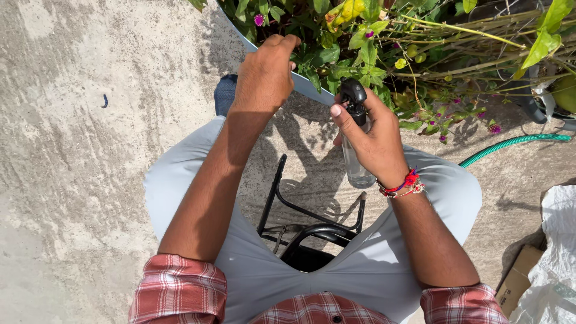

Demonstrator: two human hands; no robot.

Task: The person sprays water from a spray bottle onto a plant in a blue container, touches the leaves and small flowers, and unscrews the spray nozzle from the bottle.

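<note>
Seated, right hand gripping clear spray bottle, nozzle toward twelve o'clock; left hand curled on planter rim. Best kept level, aimed into foliage.

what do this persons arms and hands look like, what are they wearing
Both forearms are bare, with red-and-white plaid shirt sleeves rolled up near the elbows: the left sleeve and the right sleeve. The right wrist carries a bunch of red thread bracelets with blue and white strands. The left hand and right hand wear no gloves; no rings or watch show.
</note>
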